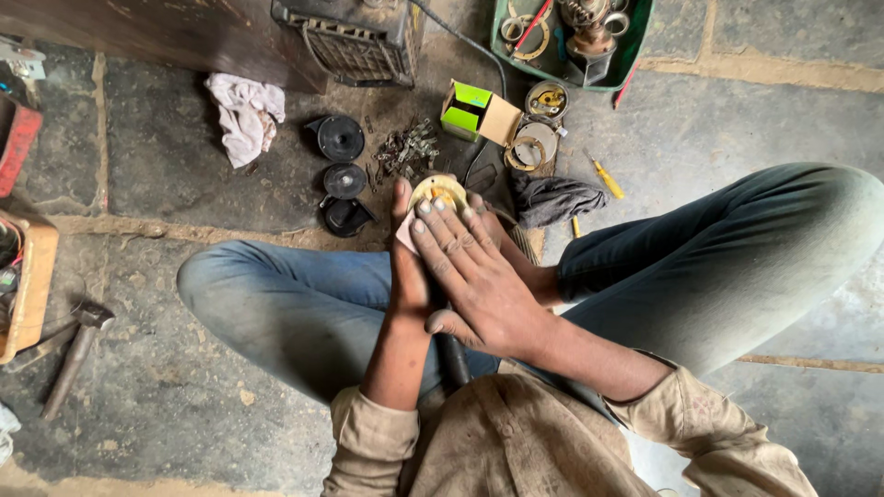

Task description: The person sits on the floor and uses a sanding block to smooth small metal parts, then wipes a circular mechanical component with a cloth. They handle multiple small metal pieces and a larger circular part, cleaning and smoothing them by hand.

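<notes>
Hammer first: one steel-headed hammer with a wooden handle lies on the stone floor at nine o'clock from our hands, and one crumpled white rag sits at eleven o'clock. Nearer in, at about eleven to twelve o'clock, we count three round black plastic parts in a short column beside a small heap of dark metal bits.

Our left hand is closed around the round yellowish metal disc, thumb up along its left edge, holding it over our lap between our knees. Our right hand lies flat and unclenched across it, fingers pressing a small pale scrap of paper or cloth to the disc's face. We judge the rubbing of the disc to be under way; most of the face is covered, so we cannot tell how much is clean.

At twelve to one o'clock stand one open green and tan cardboard box, one dark grey cloth, one yellow-handled screwdriver, and one green plastic tray of loose parts, which suggests assembly is not yet done.
</notes>
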Action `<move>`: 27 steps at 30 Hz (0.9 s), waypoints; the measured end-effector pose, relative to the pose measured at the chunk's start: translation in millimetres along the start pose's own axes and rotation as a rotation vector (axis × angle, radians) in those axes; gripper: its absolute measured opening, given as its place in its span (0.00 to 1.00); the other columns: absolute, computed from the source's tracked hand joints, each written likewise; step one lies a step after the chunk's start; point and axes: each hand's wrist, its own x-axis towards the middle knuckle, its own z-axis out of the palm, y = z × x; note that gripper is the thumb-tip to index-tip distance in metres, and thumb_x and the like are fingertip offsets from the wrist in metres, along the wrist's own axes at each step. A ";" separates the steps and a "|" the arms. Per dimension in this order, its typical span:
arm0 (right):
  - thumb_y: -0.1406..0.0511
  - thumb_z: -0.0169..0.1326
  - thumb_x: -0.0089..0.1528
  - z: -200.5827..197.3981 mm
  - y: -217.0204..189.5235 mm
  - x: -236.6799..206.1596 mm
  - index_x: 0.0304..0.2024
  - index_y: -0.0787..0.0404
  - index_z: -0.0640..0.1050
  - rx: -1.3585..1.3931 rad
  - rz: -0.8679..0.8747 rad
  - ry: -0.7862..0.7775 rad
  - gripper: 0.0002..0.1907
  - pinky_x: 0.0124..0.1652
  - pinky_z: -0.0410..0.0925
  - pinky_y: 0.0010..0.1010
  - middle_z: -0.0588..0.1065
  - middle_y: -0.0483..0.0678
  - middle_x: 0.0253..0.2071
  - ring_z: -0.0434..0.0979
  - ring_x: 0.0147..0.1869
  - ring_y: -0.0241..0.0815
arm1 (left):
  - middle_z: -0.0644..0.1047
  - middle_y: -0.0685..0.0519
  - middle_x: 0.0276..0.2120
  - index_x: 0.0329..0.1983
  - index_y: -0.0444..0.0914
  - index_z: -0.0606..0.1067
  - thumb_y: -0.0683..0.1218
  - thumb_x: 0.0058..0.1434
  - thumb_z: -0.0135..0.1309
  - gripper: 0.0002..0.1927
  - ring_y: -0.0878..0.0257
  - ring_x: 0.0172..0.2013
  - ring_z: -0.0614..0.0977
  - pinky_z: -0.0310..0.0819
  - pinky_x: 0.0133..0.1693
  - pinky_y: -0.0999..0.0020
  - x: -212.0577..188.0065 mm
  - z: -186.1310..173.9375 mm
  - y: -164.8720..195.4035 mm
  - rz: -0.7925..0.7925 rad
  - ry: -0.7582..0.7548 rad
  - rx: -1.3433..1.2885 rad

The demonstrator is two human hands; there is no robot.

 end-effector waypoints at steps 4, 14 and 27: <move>0.39 0.21 0.71 4.6 -2.7 5.0 0.77 0.71 0.48 -0.028 0.032 0.078 0.48 0.79 0.33 0.61 0.48 0.68 0.80 0.43 0.86 0.65 | 0.72 0.44 0.52 0.56 0.32 0.68 0.70 0.70 0.40 0.36 0.52 0.53 0.74 0.71 0.55 0.59 -1.0 8.1 -8.7 0.365 -0.039 0.509; 0.43 0.27 0.71 4.4 -32.2 28.4 0.78 0.68 0.48 0.087 0.160 0.123 0.44 0.79 0.30 0.62 0.45 0.61 0.82 0.38 0.87 0.62 | 0.68 0.42 0.68 0.72 0.30 0.61 0.68 0.83 0.33 0.37 0.54 0.69 0.67 0.59 0.71 0.63 8.1 -6.8 -10.9 0.147 -0.545 0.107; 0.52 0.29 0.76 -1.3 -29.2 48.7 0.80 0.66 0.46 0.289 0.329 0.310 0.36 0.80 0.30 0.56 0.40 0.60 0.84 0.31 0.89 0.63 | 0.44 0.48 0.82 0.82 0.43 0.41 0.60 0.79 0.32 0.35 0.52 0.80 0.50 0.42 0.78 0.49 10.9 -35.3 -31.6 0.491 -0.232 0.511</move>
